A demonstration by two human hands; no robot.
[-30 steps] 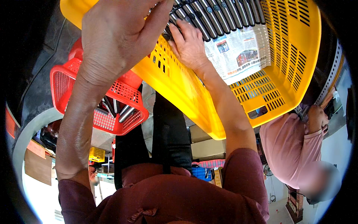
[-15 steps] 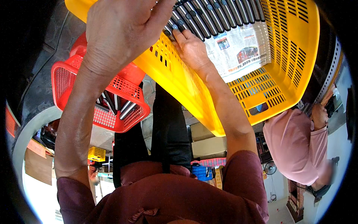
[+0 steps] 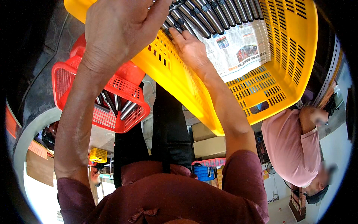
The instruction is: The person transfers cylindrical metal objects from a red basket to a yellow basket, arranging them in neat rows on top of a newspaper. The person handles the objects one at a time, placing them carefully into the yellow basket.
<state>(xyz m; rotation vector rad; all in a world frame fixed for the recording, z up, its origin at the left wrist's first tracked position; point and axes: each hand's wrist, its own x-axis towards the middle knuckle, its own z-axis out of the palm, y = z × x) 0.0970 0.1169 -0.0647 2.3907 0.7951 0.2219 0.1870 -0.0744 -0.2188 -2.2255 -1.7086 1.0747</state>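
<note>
A yellow slotted crate (image 3: pixel 175 74) holds a row of shiny metal tubes (image 3: pixel 199 22) with black ends, laid side by side over a sheet of newspaper (image 3: pixel 238 52). My right hand (image 3: pixel 190 50) reaches over the crate's near wall. Its fingers are stretched out and slightly apart, their tips touching the black-ended tubes at the left of the row; the thumb is hidden. Large and close at upper left, my left hand (image 3: pixel 119 33) is above the crate's left side. Its fingers run past the top edge, so I cannot see what they hold, if anything.
Below my left forearm, a red plastic basket (image 3: pixel 140 100) contains several loose metal tubes (image 3: pixel 128 110). A person in a pink shirt (image 3: pixel 291 145) bends at the right. Farther off are a blue crate (image 3: pixel 204 172), a small yellow crate (image 3: pixel 98 154) and cardboard boxes (image 3: pixel 209 143).
The tubes at the left end of the row have shifted slightly against one another beside my right fingers. Both hands have moved only a little. The person in pink has changed posture.
</note>
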